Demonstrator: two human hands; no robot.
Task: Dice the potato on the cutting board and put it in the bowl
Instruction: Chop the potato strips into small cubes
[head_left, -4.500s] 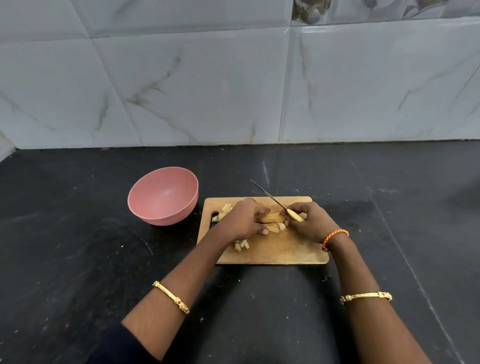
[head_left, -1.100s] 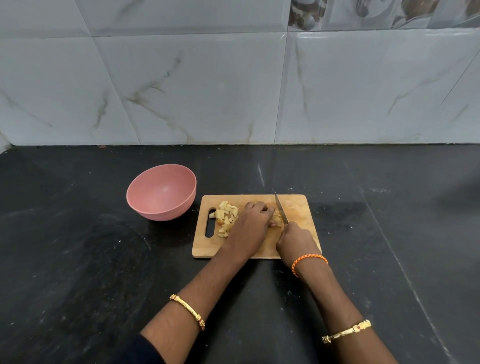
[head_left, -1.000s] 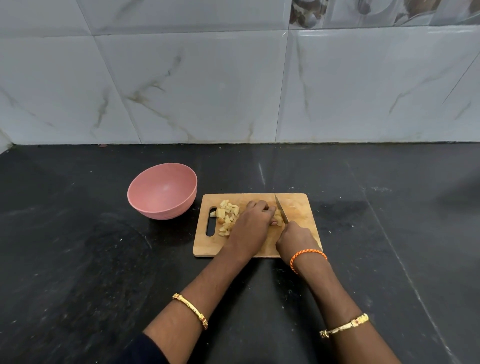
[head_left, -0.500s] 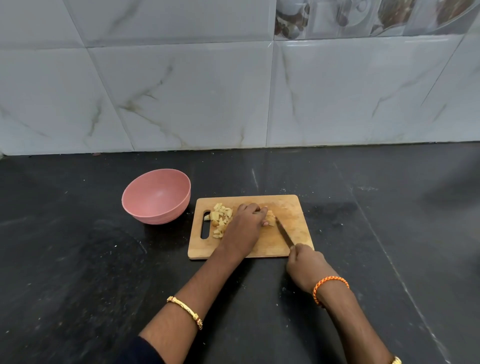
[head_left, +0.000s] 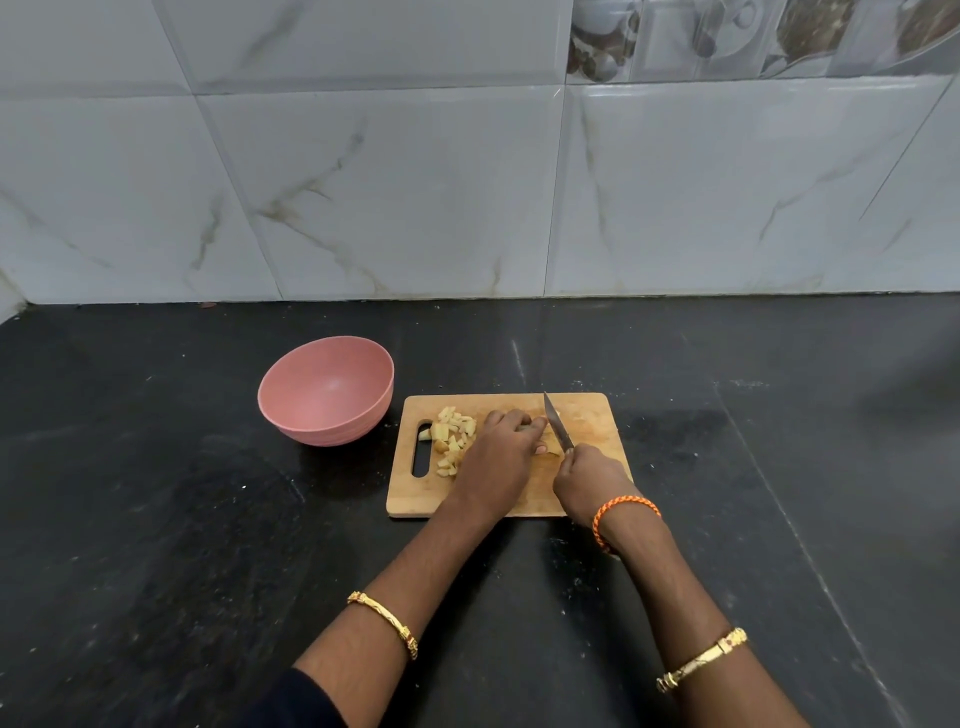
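On board (head_left: 587, 415) | left hand (head_left: 501, 457) clenches potato (head_left: 551, 451) | right hand (head_left: 589, 480) grasps knife (head_left: 557, 427) | bowl (head_left: 326, 389) beside

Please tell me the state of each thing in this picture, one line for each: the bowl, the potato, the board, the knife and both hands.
pink bowl: upright, empty.
diced potato pieces: piled on the board's left part.
uncut potato: mostly hidden under the left hand.
cutting board: flat on the counter.
knife: tip pointing away, blade at the potato.
left hand: holds the potato down.
right hand: grips the knife handle.
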